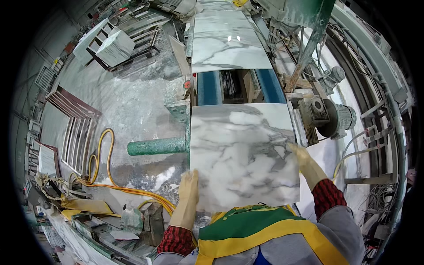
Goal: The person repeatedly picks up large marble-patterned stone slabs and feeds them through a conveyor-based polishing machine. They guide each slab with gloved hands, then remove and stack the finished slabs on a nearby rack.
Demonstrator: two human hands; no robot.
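Observation:
A grey-and-white veined marble slab lies flat in front of me, its near edge close to my green and yellow apron. My left hand, in a pale glove, is against the slab's left edge near its front corner. Farther up on the opposite side, my right hand grips the right edge, with fingertips on the top face. Both hands are closed on the slab's sides; the fingers underneath are hidden. Beyond it, blue conveyor belts show in a gap before another polished marble slab.
A green cylinder juts left from the conveyor frame. An electric motor stands close on the right. Yellow-orange hoses run across the wet floor at left, near metal racks. Stone scraps lie at lower left.

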